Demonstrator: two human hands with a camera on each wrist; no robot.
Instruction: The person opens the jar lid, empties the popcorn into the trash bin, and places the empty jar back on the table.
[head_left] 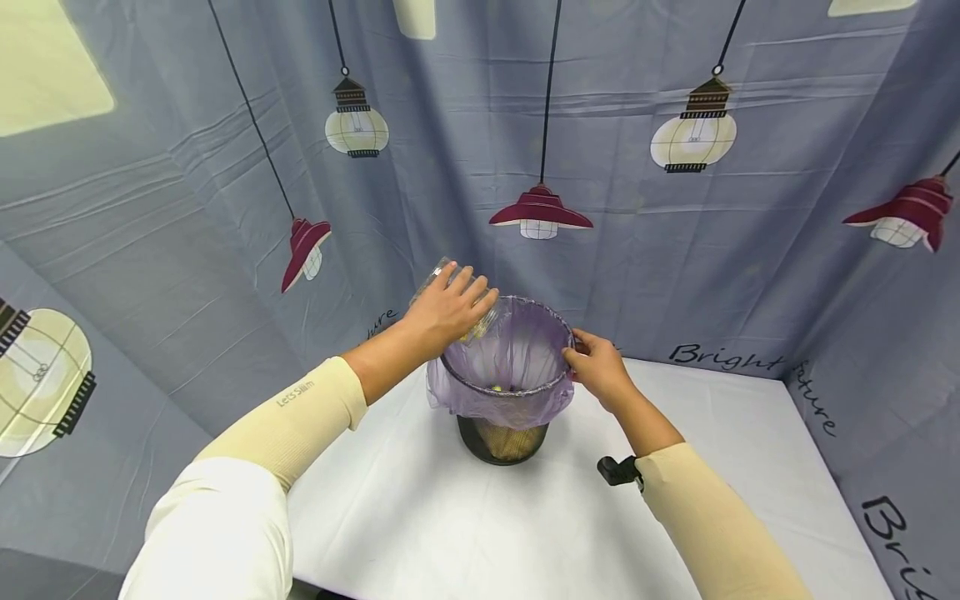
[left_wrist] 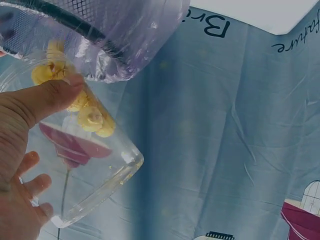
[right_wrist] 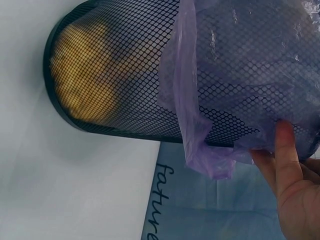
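Note:
My left hand (head_left: 448, 310) grips a clear plastic jar (left_wrist: 122, 160), tilted with its mouth low over the rim of a black mesh wastebasket (right_wrist: 142, 107). Yellow round snack-like pieces (left_wrist: 91, 119) lie along the jar's lower wall and bunch at its mouth. A thin purple trash bag (head_left: 517, 354) lines the basket, its edge folded down outside. On the right, my right hand (head_left: 600, 371) holds the basket's rim through the bag, thumb and fingers on either side. Through the mesh, a yellow mass (right_wrist: 82, 75) shows at the bottom of the basket.
The basket stands upright on a white-covered table (head_left: 405, 508), near its back edge. Behind and beside it hangs a grey-blue curtain (head_left: 622, 275) printed with lamps and lettering. A small black device (head_left: 618, 471) sits at the right wrist.

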